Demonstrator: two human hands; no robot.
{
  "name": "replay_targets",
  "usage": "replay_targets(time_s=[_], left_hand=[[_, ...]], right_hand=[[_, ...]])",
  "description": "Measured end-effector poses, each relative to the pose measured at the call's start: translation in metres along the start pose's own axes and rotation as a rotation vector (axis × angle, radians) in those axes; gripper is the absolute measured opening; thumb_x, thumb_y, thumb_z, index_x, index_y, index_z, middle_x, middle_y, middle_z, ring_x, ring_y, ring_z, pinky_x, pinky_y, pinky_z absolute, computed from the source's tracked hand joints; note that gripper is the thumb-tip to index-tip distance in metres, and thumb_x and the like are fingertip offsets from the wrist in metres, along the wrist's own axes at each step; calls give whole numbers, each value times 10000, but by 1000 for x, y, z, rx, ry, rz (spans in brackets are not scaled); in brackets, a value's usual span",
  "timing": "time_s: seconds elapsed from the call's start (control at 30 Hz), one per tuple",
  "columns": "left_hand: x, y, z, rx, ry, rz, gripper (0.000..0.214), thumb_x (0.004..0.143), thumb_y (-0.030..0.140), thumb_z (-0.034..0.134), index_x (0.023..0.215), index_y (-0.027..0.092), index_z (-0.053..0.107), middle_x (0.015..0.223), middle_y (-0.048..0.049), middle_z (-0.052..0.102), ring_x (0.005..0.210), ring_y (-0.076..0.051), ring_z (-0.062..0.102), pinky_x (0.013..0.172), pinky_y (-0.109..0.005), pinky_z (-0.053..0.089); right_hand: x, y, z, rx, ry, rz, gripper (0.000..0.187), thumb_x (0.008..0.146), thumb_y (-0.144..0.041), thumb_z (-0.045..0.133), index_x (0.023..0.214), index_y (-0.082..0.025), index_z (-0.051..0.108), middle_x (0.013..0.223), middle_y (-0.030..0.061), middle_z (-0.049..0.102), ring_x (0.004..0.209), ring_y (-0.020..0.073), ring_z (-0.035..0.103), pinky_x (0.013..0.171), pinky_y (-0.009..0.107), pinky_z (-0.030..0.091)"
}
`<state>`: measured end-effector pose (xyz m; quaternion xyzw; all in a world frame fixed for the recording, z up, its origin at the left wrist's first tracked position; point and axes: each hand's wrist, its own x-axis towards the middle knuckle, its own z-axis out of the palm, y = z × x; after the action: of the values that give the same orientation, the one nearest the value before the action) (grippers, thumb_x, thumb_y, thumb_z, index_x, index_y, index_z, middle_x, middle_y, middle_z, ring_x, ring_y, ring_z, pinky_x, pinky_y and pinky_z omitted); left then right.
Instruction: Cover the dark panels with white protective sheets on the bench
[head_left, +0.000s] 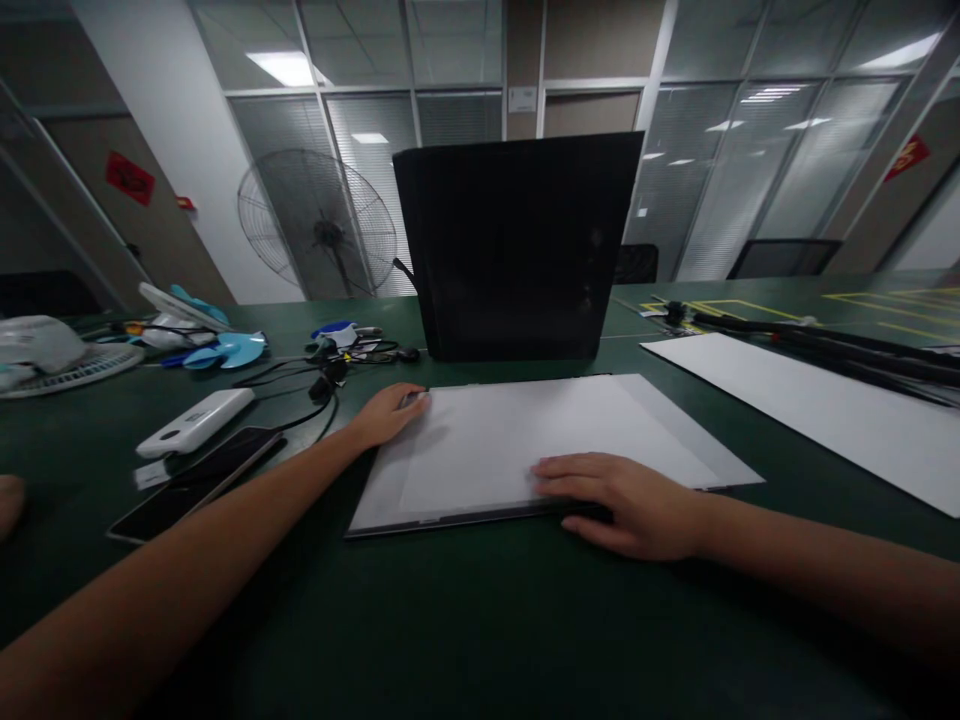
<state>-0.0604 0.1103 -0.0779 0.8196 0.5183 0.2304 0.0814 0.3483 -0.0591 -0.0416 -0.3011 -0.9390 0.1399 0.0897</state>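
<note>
A flat panel with a thin dark edge lies on the table before me. White sheets cover its face, and one reaches past the right side. My left hand is at the panel's far left corner, thumb and fingers closed about the edge; a small grey bit shows between them, its kind unclear. Across the near edge rests my right hand, its fingers stretched over the white surface and slightly blurred, the thumb apart on the near side.
Behind the panel stands a large black box-like object. At left are a phone, a white device, cables and a blue-bladed fan. A long white board and black strips lie right. Someone's fingertip shows far left.
</note>
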Motion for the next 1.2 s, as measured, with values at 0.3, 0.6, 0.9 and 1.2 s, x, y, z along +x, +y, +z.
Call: replay_targets(time_s=[0.3,0.6,0.9,1.2], left_hand=[[11,-12,8,-7,-3,-39,601,784,347,584,1341,143,681,1436,-142,663,1361,-316,595,1228,-439,390],[9,-17,9,-24,-37,-14,596,736,157,479,1266,220,743,1435,-30,693,1423,-250,560,1260,-417,344],[8,-20,11,-55,-81,-29,584,831,197,477,1365,174,713,1607,-58,521,1528,-250,431,1291,-420,280],[8,-26,11,-48,-72,22,533,857,226,502,1333,211,740,1589,-60,537,1497,-280,479,1278,-484,317]], right_hand=[[-9,59,-18,-65,261,172,559,1027,-566,522,1524,-315,576,1598,56,517,1467,337,474,1233,591,368],[-55,203,-35,-550,327,575,484,1026,-487,434,1218,-195,769,1357,124,700,1331,324,589,1177,506,402],[-120,251,-63,-557,299,1091,639,1010,-468,506,1479,-39,559,1453,343,547,1289,398,559,997,517,411],[-122,246,-71,-524,190,1257,398,978,-207,463,1228,-56,733,1213,328,676,1034,343,681,784,432,426]])
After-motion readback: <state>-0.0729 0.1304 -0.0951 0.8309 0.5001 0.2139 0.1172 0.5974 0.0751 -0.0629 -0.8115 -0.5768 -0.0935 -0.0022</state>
